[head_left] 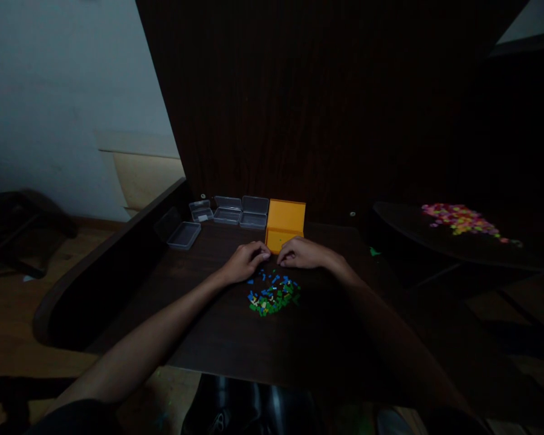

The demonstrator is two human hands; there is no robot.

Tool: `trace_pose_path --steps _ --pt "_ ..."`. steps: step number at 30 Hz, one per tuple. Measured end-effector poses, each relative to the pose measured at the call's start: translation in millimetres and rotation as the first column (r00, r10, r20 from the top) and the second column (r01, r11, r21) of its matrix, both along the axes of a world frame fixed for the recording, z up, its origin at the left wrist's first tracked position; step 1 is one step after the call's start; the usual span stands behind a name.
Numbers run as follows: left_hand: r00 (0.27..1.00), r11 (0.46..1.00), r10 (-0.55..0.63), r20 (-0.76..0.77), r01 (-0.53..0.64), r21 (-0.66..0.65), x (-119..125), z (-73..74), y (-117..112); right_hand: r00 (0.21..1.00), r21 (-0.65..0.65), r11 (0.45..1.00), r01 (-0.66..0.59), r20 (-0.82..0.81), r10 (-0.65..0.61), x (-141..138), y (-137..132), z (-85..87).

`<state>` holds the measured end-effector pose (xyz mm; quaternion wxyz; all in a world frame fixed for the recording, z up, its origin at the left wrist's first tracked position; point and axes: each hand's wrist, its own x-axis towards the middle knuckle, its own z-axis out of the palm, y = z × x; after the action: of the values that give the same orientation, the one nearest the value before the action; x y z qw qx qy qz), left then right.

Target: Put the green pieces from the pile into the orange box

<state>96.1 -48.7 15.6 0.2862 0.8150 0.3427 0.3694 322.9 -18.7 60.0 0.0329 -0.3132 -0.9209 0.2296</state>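
My left hand (247, 261) rests low over the dark tabletop at the near left corner of an open yellow box (286, 215). Its thumb and fingers come together; whatever they hold, if anything, is too small to make out. Just in front of the same box is my right hand (301, 252), fingers curled down and pressed together, their contents hidden. A tiny green speck lies inside the box. Closer to me than both hands, a loose pile of small flat pieces (274, 300), green, blue and a few pale or yellow, is spread on the table.
Several clear plastic cases with raised lids, such as this one (228, 215), stand left of the yellow box. A dark raised side panel (104, 260) bounds the table (217, 338) on the left. On a separate surface at right lies a heap of pink and yellow pieces (465, 219).
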Motion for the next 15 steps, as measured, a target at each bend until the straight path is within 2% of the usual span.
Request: trace_pose_path --steps 7,12,15 --pt "0.981 0.995 0.102 0.163 -0.096 -0.039 -2.6 -5.5 8.2 1.000 -0.032 0.999 0.008 0.002 -0.008 -15.7 -7.4 -14.2" --pt "0.965 0.987 0.125 0.231 -0.098 -0.125 -1.4 -8.8 9.7 0.999 -0.019 0.999 0.031 0.043 -0.030 -18.2 -11.4 -9.2" --pt "0.959 0.988 0.121 0.256 -0.091 -0.124 -0.7 -9.3 8.9 0.996 -0.009 0.999 0.040 0.084 -0.040 -21.2 -15.8 -4.6"
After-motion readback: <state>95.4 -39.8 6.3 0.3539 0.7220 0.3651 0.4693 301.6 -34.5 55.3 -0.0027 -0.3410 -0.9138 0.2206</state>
